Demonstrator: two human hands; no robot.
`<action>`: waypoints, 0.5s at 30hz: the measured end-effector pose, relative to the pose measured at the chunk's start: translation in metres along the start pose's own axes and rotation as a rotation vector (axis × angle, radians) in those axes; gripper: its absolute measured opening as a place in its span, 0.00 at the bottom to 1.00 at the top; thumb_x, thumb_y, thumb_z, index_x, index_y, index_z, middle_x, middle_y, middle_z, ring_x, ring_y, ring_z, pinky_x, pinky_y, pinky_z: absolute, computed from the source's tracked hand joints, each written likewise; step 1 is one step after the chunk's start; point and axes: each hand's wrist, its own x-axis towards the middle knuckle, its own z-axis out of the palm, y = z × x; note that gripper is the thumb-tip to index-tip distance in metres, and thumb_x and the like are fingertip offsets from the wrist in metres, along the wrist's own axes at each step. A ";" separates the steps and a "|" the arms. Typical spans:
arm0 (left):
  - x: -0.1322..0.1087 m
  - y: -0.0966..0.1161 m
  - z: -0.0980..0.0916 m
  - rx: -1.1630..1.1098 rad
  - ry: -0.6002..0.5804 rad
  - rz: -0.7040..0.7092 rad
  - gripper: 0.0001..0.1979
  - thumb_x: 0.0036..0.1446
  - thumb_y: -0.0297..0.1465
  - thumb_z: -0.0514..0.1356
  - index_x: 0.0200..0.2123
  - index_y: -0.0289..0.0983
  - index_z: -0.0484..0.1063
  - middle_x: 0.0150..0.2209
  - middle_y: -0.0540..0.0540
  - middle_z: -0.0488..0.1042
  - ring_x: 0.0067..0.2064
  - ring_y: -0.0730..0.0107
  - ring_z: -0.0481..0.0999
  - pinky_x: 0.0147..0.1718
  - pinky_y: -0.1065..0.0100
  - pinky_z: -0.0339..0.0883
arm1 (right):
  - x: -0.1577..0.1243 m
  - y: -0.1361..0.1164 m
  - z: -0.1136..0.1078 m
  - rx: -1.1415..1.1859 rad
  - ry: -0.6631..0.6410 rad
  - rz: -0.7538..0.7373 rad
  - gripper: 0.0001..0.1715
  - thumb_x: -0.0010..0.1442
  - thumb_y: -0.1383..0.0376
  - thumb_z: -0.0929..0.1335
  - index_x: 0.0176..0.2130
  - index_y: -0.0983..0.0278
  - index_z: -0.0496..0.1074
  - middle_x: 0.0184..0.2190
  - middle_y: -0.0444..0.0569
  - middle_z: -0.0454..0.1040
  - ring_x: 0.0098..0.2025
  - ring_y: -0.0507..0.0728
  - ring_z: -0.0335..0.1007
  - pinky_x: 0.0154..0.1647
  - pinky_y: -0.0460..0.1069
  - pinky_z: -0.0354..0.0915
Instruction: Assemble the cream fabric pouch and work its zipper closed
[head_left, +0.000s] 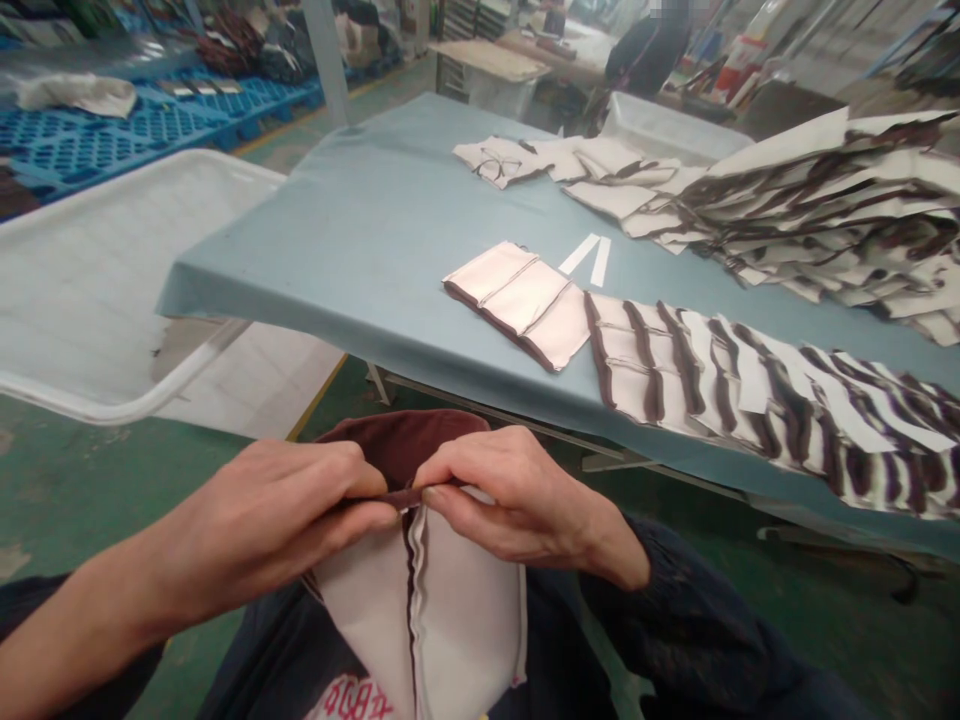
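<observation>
Close to my body I hold a sewn fabric piece (469, 590), cream on the outside and dark maroon inside, with a raised seam running down its middle. My left hand (300, 510) pinches its maroon edge just left of the seam. On the other side of the seam my right hand (510, 495) pinches the same edge between thumb and fingers. The two hands almost touch. Behind them the piece's far maroon side (405, 435) curves up, so it stands open like a tube or pouch. Its lower end is cut off by the frame.
Ahead is a table with a blue-grey cover (315, 230). On it lie a flat cream panel (521, 300), a row of overlapping panels (697, 380), white strips (589, 258) and a large heap of pieces (825, 200). A white plastic bin (112, 405) stands left; a person (649, 60) is behind.
</observation>
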 end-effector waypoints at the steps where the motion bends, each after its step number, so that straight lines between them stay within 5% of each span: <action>1: 0.002 0.002 -0.002 -0.035 -0.029 -0.034 0.08 0.87 0.36 0.60 0.49 0.46 0.78 0.37 0.52 0.85 0.34 0.67 0.84 0.34 0.68 0.69 | 0.000 0.001 0.001 0.001 0.004 -0.002 0.11 0.82 0.67 0.69 0.46 0.62 0.81 0.35 0.47 0.87 0.35 0.54 0.83 0.40 0.47 0.73; 7: 0.017 0.009 -0.010 -0.181 -0.072 -0.108 0.09 0.83 0.33 0.63 0.44 0.45 0.81 0.33 0.57 0.83 0.30 0.72 0.81 0.32 0.73 0.68 | -0.003 0.001 0.003 -0.129 -0.035 -0.038 0.12 0.83 0.66 0.68 0.48 0.61 0.82 0.35 0.47 0.87 0.35 0.56 0.83 0.40 0.49 0.73; 15: 0.035 0.029 -0.018 -0.051 -0.154 -0.086 0.15 0.81 0.30 0.58 0.36 0.42 0.74 0.27 0.56 0.77 0.25 0.74 0.74 0.24 0.70 0.61 | 0.002 -0.021 -0.006 -0.358 -0.052 -0.052 0.18 0.84 0.66 0.66 0.43 0.61 0.81 0.31 0.45 0.85 0.33 0.56 0.79 0.35 0.52 0.67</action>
